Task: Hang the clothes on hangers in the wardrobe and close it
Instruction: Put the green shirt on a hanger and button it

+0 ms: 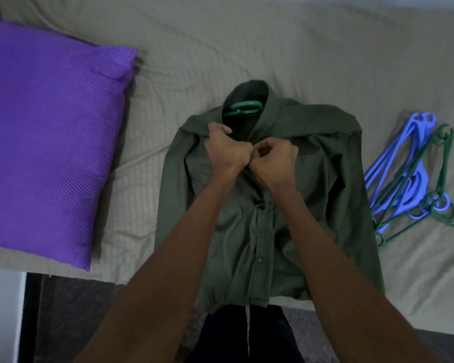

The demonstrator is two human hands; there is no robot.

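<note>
Green shirt (pixel 268 205), flat on bed (pixel 247 48); green hanger (pixel 243 108) mostly hidden inside collar. Left hand (pixel 224 149), right hand (pixel 271 159): fingers curled, pinching placket.

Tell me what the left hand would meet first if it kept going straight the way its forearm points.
Probably the green hanger inside the shirt collar, just beyond the left hand; depth is uncertain.
</note>
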